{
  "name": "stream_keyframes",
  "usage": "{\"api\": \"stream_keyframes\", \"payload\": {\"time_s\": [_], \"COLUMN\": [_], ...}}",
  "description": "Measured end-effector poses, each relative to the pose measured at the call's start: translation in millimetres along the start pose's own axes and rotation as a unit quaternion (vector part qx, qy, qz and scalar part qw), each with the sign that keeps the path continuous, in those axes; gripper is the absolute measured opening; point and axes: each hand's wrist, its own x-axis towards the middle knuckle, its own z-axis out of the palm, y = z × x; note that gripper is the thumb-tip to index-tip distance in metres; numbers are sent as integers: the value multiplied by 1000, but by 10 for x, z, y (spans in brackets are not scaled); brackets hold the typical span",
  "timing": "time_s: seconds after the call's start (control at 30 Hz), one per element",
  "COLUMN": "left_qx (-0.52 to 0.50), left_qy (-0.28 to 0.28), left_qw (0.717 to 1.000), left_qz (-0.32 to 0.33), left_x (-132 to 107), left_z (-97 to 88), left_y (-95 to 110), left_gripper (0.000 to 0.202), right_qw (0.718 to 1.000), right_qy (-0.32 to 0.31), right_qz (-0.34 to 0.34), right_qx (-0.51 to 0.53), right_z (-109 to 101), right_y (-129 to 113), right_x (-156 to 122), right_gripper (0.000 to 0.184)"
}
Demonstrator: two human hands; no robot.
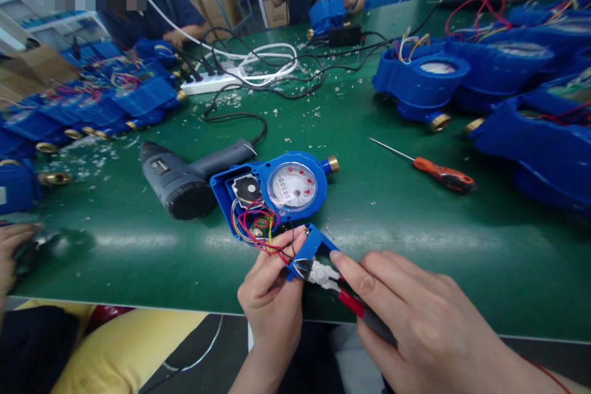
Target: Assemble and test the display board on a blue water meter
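On the table (369, 215), the meter (295, 188) lies between heat gun (178, 178), left, and screwdriver (443, 176), right. The power strip (213, 83) lies behind the heat gun, pliers (323, 274) before the meter.

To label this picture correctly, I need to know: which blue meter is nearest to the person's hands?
The centre meter, just beyond the left hand. The other meters lie farther from both hands, at the left, right and far sides.

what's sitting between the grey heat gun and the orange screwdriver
In the head view, a blue meter lies between the grey heat gun and the orange screwdriver, with green tabletop showing between meter and screwdriver.
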Motion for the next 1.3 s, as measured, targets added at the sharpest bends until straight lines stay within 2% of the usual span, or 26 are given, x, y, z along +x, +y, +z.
{"api": "stream_keyframes", "payload": {"time_s": [0.27,0.47,0.53,0.67,0.83,0.93,1.1,1.3], "left_qx": [23,16,13,4,-44,-49,-4,18], "left_qy": [0,-18,-26,-26,-17,-19,-16,-7], "left_qw": [1000,1000,999,1000,999,998,1000,1000], "left_qz": [5,20,21,14,-21,-28,-18,6], "left_x": [2,8,-1,-24,-35,-34,-31,-15], "left_z": [-1,-8,-19,-33,-26,-30,-38,-8], "left_y": [-13,9,0,-36,-79,-71,-23,20], "left_gripper": [35,38,39,39,35,32,32,34], "right_qw": [1000,998,995,988,990,993,999,1000], "right_qy": [-9,1,21,99,35,9,10,9], "right_qz": [-11,0,17,49,68,56,20,-3], "right_qx": [17,67,97,108,115,102,35,2], "right_z": [-4,8,-3,-54,-76,-66,-63,-46], "right_y": [46,75,102,162,157,107,43,39], "right_x": [15,43,74,110,50,16,30,17], "right_gripper": [45,43,42,40,48,49,47,48]}}
